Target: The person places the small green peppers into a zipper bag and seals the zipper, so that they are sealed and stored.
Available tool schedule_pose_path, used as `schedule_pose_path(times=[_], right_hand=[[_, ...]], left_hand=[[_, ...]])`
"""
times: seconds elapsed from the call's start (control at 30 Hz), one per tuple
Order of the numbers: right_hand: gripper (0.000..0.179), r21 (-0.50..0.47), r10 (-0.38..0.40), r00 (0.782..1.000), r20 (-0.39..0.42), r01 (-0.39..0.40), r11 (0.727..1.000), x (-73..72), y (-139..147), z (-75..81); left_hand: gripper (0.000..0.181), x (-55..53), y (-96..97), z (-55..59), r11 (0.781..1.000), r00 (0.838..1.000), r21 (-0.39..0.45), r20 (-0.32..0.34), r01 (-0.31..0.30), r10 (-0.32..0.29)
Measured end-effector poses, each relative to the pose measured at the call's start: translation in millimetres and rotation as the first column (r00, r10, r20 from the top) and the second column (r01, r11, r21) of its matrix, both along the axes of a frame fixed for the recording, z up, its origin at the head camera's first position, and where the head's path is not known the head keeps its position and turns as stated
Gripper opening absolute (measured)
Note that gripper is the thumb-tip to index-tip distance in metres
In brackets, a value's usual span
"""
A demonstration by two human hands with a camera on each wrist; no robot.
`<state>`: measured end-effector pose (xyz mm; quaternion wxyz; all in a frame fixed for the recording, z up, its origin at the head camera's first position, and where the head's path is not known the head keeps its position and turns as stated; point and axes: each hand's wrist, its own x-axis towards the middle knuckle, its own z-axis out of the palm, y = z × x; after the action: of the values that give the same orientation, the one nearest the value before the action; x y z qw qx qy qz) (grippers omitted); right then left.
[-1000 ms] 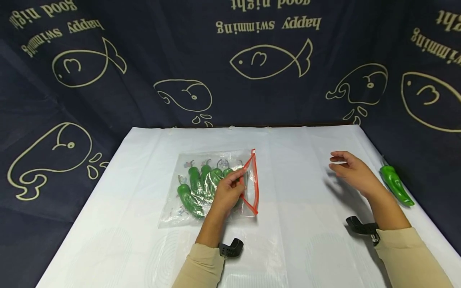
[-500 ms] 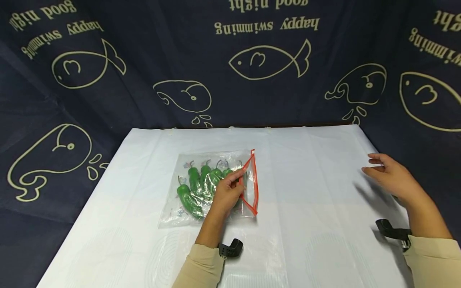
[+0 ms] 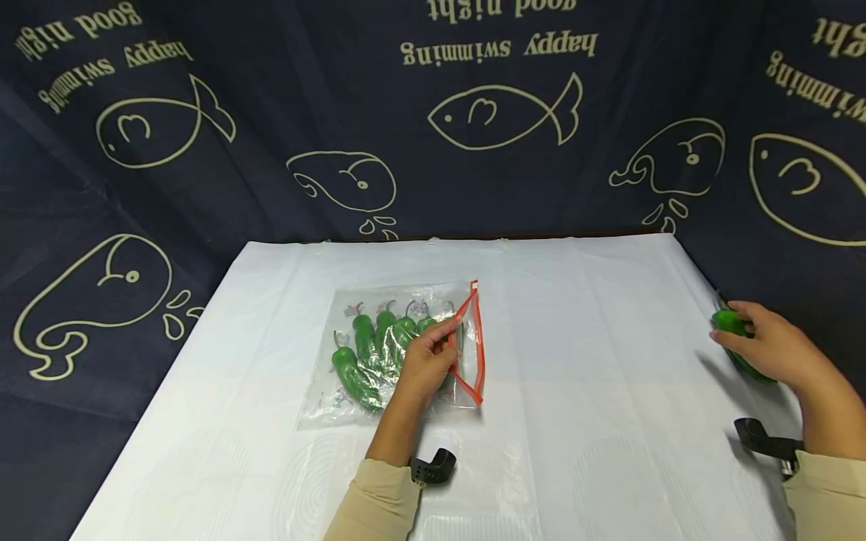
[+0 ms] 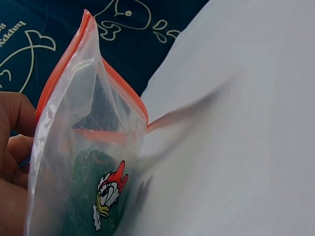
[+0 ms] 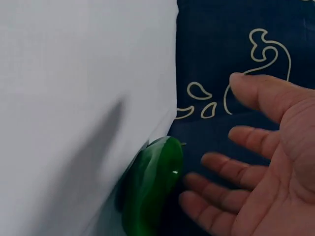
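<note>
My left hand [image 3: 428,363] pinches the open mouth of a clear zip bag [image 3: 318,406] with a red seal. Several green peppers [image 3: 355,376] with thin stems lie inside it. Close up in the left wrist view, the bag's mouth [image 4: 123,81] gapes, and a printed duck shows on the plastic. At the table's right edge lies another green pepper [image 3: 731,322], partly hidden behind my right hand [image 3: 778,342]. In the right wrist view that hand's fingers are spread beside the pepper [image 5: 152,189], with a gap between them.
A white cloth covers the table [image 3: 595,330]. A dark blue curtain [image 3: 271,90] with fish and whale drawings hangs behind it and down both sides. The loose pepper lies right along the cloth's edge, next to the curtain.
My right hand has moved right across the table to the loose pepper at the edge. The left hand and the bag stay in place.
</note>
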<state>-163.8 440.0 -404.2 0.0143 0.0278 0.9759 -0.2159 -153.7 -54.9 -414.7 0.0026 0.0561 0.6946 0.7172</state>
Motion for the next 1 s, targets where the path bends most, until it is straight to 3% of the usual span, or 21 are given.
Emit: schedule_pose_path(times=[0.33, 0.63, 0.77, 0.93, 1.0], right_hand=[[0.082, 0.026, -0.039, 0.999, 0.014, 0.038, 0.999, -0.8, 6, -10.1], [0.078, 0.076, -0.079, 0.997, 0.019, 0.077, 0.994, -6.6, 5, -15.0], [0.07, 0.123, -0.086, 0.996, 0.007, 0.084, 0.989, -8.3, 2, -14.1], [0.06, 0.157, -0.032, 0.999, -0.035, 0.037, 0.987, -6.3, 4, -12.5], [0.058, 0.162, -0.021, 0.999, -0.05, 0.029, 0.986, -6.2, 6, -14.0]], left_hand=[[0.05, -0.9, -0.5, -2.4, 1.0, 1.0, -0.001, -0.002, -0.001, 0.001], [0.053, -16.1, -0.8, -31.5, 1.0, 1.0, 0.007, -0.004, -0.015, 0.015], [0.053, -17.1, -0.8, -33.5, 1.0, 1.0, 0.001, -0.014, -0.022, 0.022], [0.053, -16.4, -0.9, -32.6, 1.0, 1.0, -0.001, -0.007, -0.02, 0.02], [0.052, -13.5, -1.0, -25.5, 1.0, 1.0, -0.003, 0.004, -0.01, 0.01]])
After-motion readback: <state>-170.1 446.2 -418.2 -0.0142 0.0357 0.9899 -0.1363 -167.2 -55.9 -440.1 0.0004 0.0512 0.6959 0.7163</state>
